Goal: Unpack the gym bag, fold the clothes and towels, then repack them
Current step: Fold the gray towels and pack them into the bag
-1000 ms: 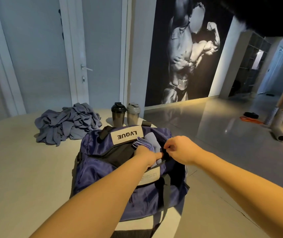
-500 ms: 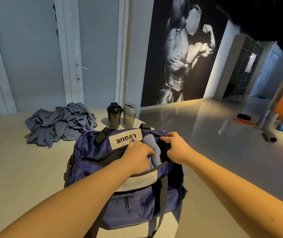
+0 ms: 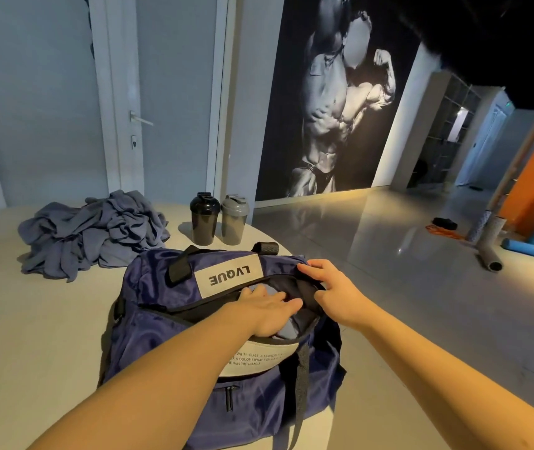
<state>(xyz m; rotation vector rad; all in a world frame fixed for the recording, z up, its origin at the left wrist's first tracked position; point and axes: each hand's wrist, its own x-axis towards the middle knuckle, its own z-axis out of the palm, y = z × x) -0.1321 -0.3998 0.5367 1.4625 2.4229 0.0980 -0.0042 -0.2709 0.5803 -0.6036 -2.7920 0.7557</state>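
Upper left: crumpled grey clothes (image 3: 97, 235) and two shaker bottles (image 3: 205, 220) on the bench (image 3: 32, 336). Centre: navy gym bag (image 3: 162, 319), unzipped; my left hand (image 3: 265, 310) lies flat on blue-grey cloth (image 3: 286, 332) inside, my right hand (image 3: 333, 287) pinches its far rim.

The only camera rode on the person's head, facing forward and tilted down. It hung close over the gym bag (image 3: 155, 306) at six o'clock, while the door (image 3: 175, 92) and poster (image 3: 333, 102) stood farther off toward twelve.
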